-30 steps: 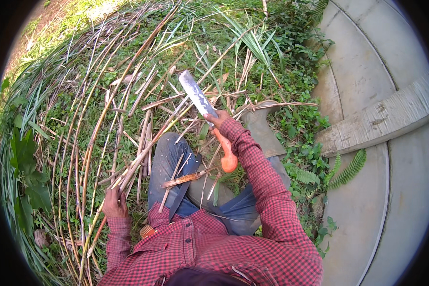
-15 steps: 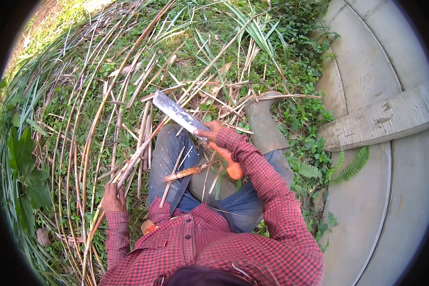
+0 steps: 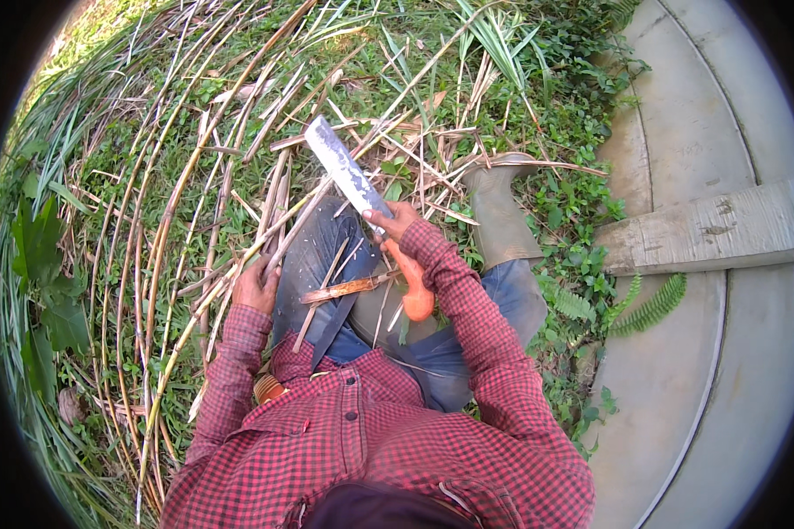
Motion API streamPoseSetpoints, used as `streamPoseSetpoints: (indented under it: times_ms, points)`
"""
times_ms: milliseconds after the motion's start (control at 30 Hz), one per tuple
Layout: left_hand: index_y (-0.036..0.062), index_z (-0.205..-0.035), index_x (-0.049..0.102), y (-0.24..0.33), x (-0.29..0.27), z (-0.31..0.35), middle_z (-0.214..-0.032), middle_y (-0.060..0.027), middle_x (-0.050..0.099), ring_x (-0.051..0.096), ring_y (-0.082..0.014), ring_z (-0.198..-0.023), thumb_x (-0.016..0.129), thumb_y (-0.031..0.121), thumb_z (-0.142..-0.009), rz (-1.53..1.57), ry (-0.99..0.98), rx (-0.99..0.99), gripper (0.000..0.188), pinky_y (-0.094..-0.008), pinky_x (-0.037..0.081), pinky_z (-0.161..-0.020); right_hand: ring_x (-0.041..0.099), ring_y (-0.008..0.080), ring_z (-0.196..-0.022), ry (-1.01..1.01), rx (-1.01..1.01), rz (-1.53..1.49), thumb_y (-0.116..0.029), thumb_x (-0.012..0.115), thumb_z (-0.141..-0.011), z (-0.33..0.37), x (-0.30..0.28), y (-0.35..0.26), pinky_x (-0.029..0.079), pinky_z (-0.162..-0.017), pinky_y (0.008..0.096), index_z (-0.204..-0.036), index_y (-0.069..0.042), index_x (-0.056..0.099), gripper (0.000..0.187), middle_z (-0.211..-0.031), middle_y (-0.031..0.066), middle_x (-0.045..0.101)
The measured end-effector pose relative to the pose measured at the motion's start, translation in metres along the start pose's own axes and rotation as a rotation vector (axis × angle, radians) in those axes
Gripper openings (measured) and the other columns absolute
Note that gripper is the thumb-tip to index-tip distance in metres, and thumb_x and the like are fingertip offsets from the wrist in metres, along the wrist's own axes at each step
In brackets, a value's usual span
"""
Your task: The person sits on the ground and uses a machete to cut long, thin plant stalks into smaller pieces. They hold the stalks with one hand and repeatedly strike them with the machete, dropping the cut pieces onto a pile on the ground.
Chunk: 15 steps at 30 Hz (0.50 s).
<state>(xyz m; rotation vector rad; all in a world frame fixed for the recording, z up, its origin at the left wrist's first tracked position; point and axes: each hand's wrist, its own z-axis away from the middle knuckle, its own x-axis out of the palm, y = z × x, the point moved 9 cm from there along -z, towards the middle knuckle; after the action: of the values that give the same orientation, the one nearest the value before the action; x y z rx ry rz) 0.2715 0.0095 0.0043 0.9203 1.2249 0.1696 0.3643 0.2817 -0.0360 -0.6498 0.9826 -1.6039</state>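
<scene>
My right hand (image 3: 397, 220) is closed round a machete (image 3: 342, 166) where its blade meets the orange handle (image 3: 410, 280). The worn, whitish blade points up and to the left, and the bulbous handle end hangs below the hand. To the left, my left hand (image 3: 256, 286) is wrapped round a long, thin cane stalk (image 3: 295, 225) that slants up toward the blade. Whether blade and stalk touch, I cannot tell. Across my lap lies a split piece of orange-brown wood (image 3: 348, 289), with several thin slivers around it.
Long cane stalks (image 3: 154, 238) lie curved over the grass at left. Cut strips and dry husks are strewn ahead of my boot (image 3: 500, 212). At right, a concrete surface (image 3: 670, 353) carries a raised pale beam (image 3: 701, 231), with ferns (image 3: 651, 304) beside it.
My left hand has moved up and to the right, closer to my knee, with the stalk. My right hand has risen slightly, and the machete blade now points more steeply upward.
</scene>
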Motion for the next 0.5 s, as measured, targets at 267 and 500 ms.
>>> streamPoseSetpoints:
  times_ms: [267, 500]
  points:
    - [0.0085, -0.107, 0.053, -0.005, 0.008, 0.037, -0.096, -0.0131, 0.058, 0.058, -0.0337, -0.08, 0.061, 0.018, -0.077, -0.126, -0.079, -0.007, 0.032, -0.0414, 0.046, -0.07, 0.054, 0.0134, -0.056, 0.151, 0.088, -0.036, -0.035, 0.066, -0.077, -0.024, -0.06, 0.044, 0.051, -0.048, 0.0269, -0.108, 0.005, 0.052, 0.052, -0.08, 0.0084, 0.057]
    - [0.0032, -0.087, 0.057, -0.067, -0.062, 0.143, -0.063, -0.0106, 0.054, 0.053, -0.0231, -0.057, 0.056, 0.029, -0.083, -0.172, -0.298, -0.408, 0.026, -0.0355, 0.042, -0.055, 0.054, 0.0123, -0.054, 0.161, 0.127, -0.091, -0.035, 0.066, -0.077, -0.034, -0.057, 0.061, 0.051, -0.047, 0.0264, -0.105, 0.004, 0.053, 0.05, -0.076, 0.0066, 0.055]
